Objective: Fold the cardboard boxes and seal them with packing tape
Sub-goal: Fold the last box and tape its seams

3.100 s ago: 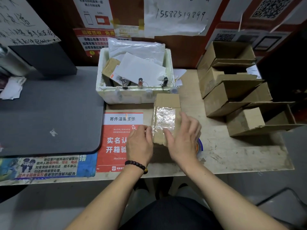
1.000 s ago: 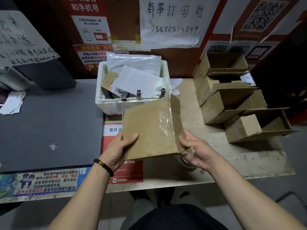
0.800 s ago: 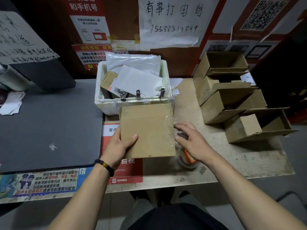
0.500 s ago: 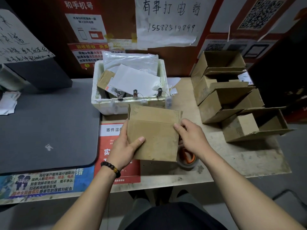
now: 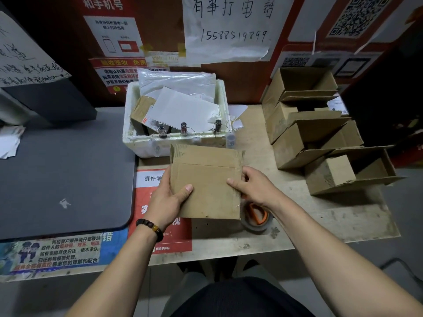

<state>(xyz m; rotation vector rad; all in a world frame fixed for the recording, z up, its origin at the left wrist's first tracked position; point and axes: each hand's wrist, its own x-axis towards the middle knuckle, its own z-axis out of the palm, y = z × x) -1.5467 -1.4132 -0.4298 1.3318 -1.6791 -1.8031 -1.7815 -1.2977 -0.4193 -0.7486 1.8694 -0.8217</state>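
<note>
A small brown cardboard box (image 5: 207, 186) is held above the table's middle, one broad face turned up, with clear tape along its right edge. My left hand (image 5: 166, 200) grips its left edge, thumb on top and fingers underneath. My right hand (image 5: 254, 187) holds the right edge, thumb on the top face and fingers curled round the side. A roll of packing tape (image 5: 257, 217) with an orange core lies on the table just below and right of the box, partly hidden by my right wrist.
A white foam bin (image 5: 130, 138) of envelopes and bags stands right behind the box. Several open cardboard boxes (image 5: 320, 143) are stacked at the right. A grey mat (image 5: 64, 175) covers the left. A red notice (image 5: 160, 239) lies under my left hand.
The box was lifted off the table and turned over so a plain broad face is up. My right hand let go briefly, then took the right edge again.
</note>
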